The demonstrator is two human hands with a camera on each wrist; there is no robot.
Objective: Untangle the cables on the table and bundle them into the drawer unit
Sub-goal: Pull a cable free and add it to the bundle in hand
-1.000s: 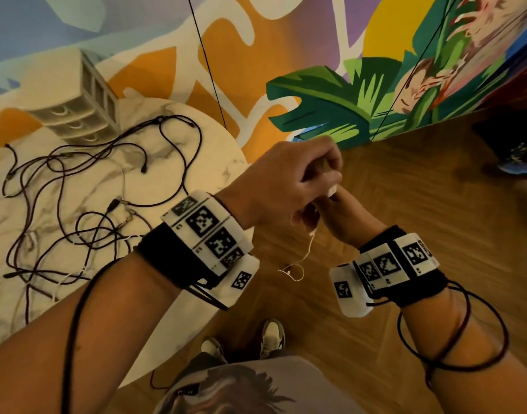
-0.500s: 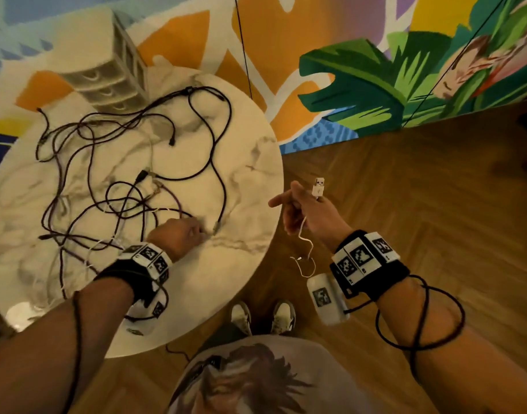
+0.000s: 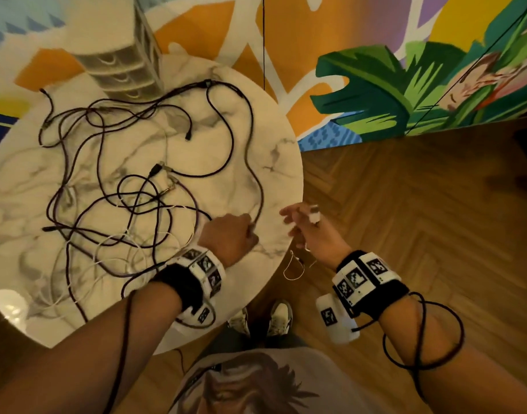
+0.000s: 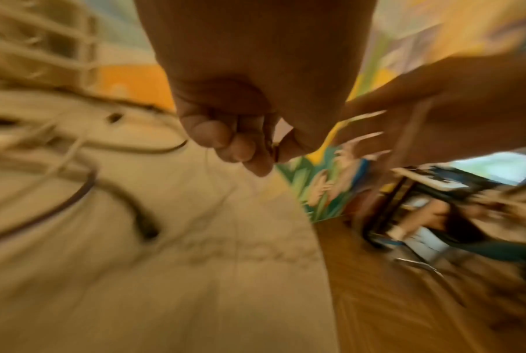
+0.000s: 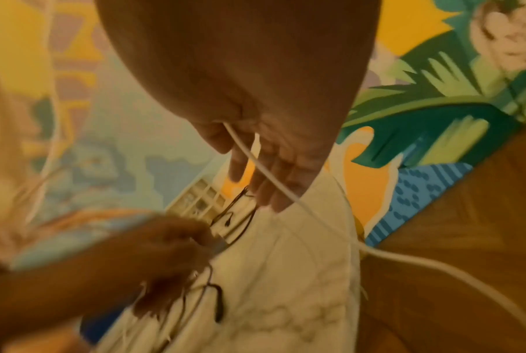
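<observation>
A tangle of black and white cables [image 3: 137, 198] sprawls over the round marble table [image 3: 280, 162]. The pale drawer unit [image 3: 122, 70] stands at the table's far edge. My left hand [image 3: 250, 231] is down on the near right part of the table, fingers curled, pinching the end of a long black cable [image 3: 257, 201]; the blurred left wrist view shows the curled fingers [image 4: 240, 148]. My right hand [image 3: 304, 216] hovers just off the table's right edge and holds a thin white cable [image 5: 273, 176] by its white plug [image 3: 314, 216]. The rest of the white cable dangles below.
Wooden herringbone floor [image 3: 420, 219] lies to the right of the table, with a painted mural wall [image 3: 375, 94] behind. A glossy white object [image 3: 8, 303] sits at the table's near left edge. Black device cords wrap around both my forearms.
My left hand left the right hand and dropped to the table, onto the black cable's end. The right hand kept the white cable and drifted toward the table edge.
</observation>
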